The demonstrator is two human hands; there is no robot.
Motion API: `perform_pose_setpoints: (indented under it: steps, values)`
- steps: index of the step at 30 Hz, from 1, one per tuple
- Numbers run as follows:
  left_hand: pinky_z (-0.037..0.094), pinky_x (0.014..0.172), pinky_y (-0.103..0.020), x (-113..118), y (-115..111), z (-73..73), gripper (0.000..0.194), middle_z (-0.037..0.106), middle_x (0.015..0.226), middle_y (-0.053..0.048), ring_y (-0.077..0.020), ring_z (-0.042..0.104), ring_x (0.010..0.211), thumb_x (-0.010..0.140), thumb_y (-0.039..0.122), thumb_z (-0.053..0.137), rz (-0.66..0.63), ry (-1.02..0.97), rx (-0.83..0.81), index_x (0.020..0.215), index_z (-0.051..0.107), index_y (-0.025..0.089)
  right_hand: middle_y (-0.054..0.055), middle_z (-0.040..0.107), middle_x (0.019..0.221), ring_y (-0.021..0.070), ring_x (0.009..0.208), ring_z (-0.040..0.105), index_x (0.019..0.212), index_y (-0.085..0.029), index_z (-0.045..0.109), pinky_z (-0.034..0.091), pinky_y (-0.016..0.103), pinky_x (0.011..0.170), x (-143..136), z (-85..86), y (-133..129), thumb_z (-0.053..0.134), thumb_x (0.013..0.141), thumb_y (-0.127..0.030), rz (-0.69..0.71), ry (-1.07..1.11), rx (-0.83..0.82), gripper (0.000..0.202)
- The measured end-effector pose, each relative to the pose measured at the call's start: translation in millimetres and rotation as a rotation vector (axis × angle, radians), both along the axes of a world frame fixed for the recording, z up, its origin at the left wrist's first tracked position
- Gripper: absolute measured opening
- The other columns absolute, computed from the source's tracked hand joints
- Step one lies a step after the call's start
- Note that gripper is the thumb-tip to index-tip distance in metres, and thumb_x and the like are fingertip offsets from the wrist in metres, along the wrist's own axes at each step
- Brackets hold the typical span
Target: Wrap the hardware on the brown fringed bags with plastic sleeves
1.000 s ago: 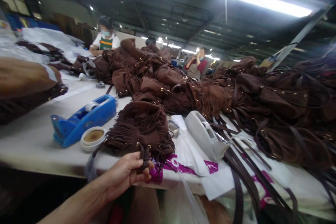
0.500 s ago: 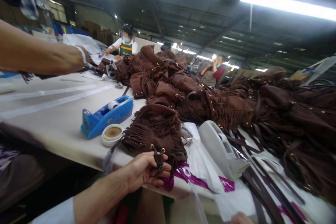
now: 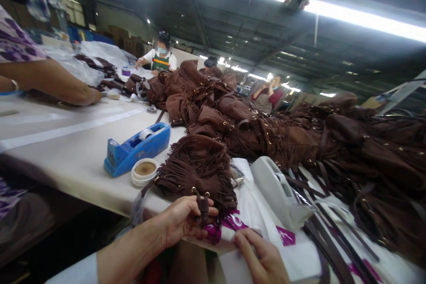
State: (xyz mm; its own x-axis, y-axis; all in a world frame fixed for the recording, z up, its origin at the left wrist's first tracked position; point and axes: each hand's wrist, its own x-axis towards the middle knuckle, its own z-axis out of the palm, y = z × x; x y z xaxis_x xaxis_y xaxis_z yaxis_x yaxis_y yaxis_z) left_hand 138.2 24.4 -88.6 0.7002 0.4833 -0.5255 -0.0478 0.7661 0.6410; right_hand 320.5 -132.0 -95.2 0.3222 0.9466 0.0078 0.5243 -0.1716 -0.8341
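A dark brown fringed bag [image 3: 196, 159] lies at the table's near edge, its brass eyelets facing me. My left hand [image 3: 186, 219], palm up, is closed around the bag's drawstring [image 3: 203, 211], which runs out of two eyelets. To its right, my right hand [image 3: 261, 255] has its thumb and forefinger pinched together; what is between them, if anything, I cannot make out. It is close to a white and purple plastic sheet [image 3: 233, 219]. Beyond the bag stand a blue tape dispenser [image 3: 138, 151] and a small round tub [image 3: 144, 173] with tan contents.
A large heap of brown fringed bags [image 3: 226, 106] covers the table behind and to the right. A grey tape dispenser [image 3: 274, 191] stands at right beside brown straps [image 3: 336, 235]. A co-worker's arm [image 3: 56, 80] reaches in from the left. Other people are farther back.
My right hand has risen into view from the bottom edge, toward the drawstring. My left hand keeps its hold. The co-worker's arm at left has drawn back and lower.
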Motion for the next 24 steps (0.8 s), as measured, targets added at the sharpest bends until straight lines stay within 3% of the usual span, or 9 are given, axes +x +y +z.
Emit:
perform_pose_setpoints:
  steps: [2, 4, 7, 10, 12, 15, 20, 24]
  values:
    - [0.056, 0.070, -0.036, 0, 0, -1.7, 0.063, 0.071, 0.118, -0.015, -0.0251, 0.067, 0.089, 0.047, 0.013, 0.056, -0.006, -0.004, -0.003, 0.110, 0.062, 0.012, 0.005, 0.073, 0.076, 0.0218, 0.072, 0.062, 0.083, -0.020, 0.074, 0.045, 0.027, 0.066, -26, -0.1, 22, 0.055, 0.083, -0.073, 0.021, 0.231, -0.086, 0.056]
    - [0.054, 0.068, -0.034, 1, -1, -4.2, 0.063, 0.071, 0.116, -0.014, -0.0221, 0.067, 0.080, 0.045, 0.013, 0.055, -0.002, -0.007, -0.003, 0.108, 0.062, 0.012, 0.006, 0.074, 0.074, 0.0185, 0.063, 0.059, 0.085, -0.017, 0.076, 0.041, 0.026, 0.058, -47, -5.1, 40, 0.057, 0.081, -0.075, 0.040, 0.479, -0.148, 0.061]
    - [0.043, 0.056, -0.024, 1, -1, -6.8, 0.061, 0.073, 0.110, -0.013, -0.0158, 0.062, 0.066, 0.045, 0.013, 0.055, 0.012, -0.011, 0.020, 0.105, 0.064, 0.012, 0.005, 0.070, 0.063, 0.0125, 0.052, 0.050, 0.076, -0.013, 0.076, 0.033, 0.022, 0.051, -67, -13.2, 55, 0.068, 0.073, -0.073, 0.014, 0.774, -0.126, 0.061]
    - [0.040, 0.058, -0.023, 0, -2, -5.2, 0.056, 0.074, 0.105, -0.013, -0.0182, 0.063, 0.073, 0.045, 0.013, 0.056, 0.013, -0.033, 0.056, 0.100, 0.066, 0.011, 0.003, 0.069, 0.059, 0.0121, 0.050, 0.054, 0.073, -0.012, 0.073, 0.036, 0.021, 0.051, -78, -15.6, 64, 0.081, 0.060, -0.070, -0.061, 0.941, -0.078, 0.060]
    - [0.045, 0.066, -0.027, -2, -3, -2.7, 0.055, 0.075, 0.103, -0.014, -0.0234, 0.066, 0.086, 0.045, 0.012, 0.057, 0.006, -0.044, 0.073, 0.099, 0.066, 0.011, 0.004, 0.071, 0.063, 0.0147, 0.055, 0.060, 0.078, -0.012, 0.073, 0.041, 0.023, 0.055, -82, -15.2, 67, 0.083, 0.058, -0.068, -0.072, 0.972, -0.072, 0.060]
    - [0.048, 0.073, -0.030, -3, -1, -0.1, 0.056, 0.075, 0.106, -0.014, -0.0277, 0.065, 0.096, 0.046, 0.014, 0.060, -0.017, -0.046, 0.102, 0.101, 0.066, 0.012, 0.005, 0.076, 0.072, 0.0205, 0.069, 0.068, 0.086, -0.014, 0.075, 0.049, 0.027, 0.065, -83, -16.1, 70, 0.078, 0.066, -0.068, -0.060, 0.919, -0.038, 0.058]
    - [0.049, 0.077, -0.033, -3, 2, -3.9, 0.048, 0.075, 0.105, -0.013, -0.0289, 0.066, 0.098, 0.051, 0.019, 0.068, -0.033, -0.084, 0.083, 0.099, 0.067, 0.013, 0.006, 0.078, 0.082, 0.0272, 0.086, 0.071, 0.103, -0.014, 0.075, 0.054, 0.033, 0.077, -84, -22.3, 74, 0.073, 0.071, -0.069, -0.096, 0.864, -0.016, 0.064]
    - [0.047, 0.085, -0.030, 4, 1, -17.2, 0.044, 0.076, 0.091, -0.012, -0.0250, 0.068, 0.093, 0.057, 0.030, 0.083, 0.053, -0.100, 0.125, 0.093, 0.066, 0.013, 0.007, 0.078, 0.101, 0.0279, 0.101, 0.069, 0.112, -0.014, 0.073, 0.053, 0.034, 0.090, -93, -24.6, 75, 0.073, 0.075, -0.063, -0.190, 0.761, 0.037, 0.062]
